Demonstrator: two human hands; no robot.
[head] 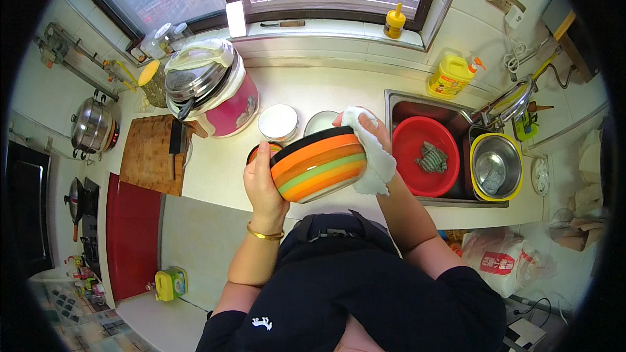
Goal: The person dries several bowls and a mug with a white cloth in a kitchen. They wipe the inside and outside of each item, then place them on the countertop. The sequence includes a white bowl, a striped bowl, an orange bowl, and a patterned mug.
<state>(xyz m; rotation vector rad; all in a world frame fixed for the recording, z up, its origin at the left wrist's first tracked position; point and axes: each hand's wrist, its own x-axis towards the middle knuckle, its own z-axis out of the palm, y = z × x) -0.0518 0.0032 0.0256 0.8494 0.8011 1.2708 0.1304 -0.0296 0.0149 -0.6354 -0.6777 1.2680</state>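
A large striped bowl [320, 165] in orange, green and black is tilted on its side above the counter. My left hand [264, 183] grips its left rim, with the thumb up along the edge. On the bowl's right side my right hand [374, 129] presses a white cloth [374, 161] that hangs down over the wrist. Behind the bowl stand a stack of white dishes [278, 121] and a round pale dish [320, 121], partly hidden. A smaller striped bowl [252, 153] shows beside my left fingers.
A sink [389, 102] on the right holds a red basin [400, 176] and a metal bowl [516, 161]. To the left are a pink electric pressure cooker [234, 102] and a wooden cutting board [146, 156] with a cleaver [177, 138]. Yellow soap bottle [447, 78] stands behind the sink.
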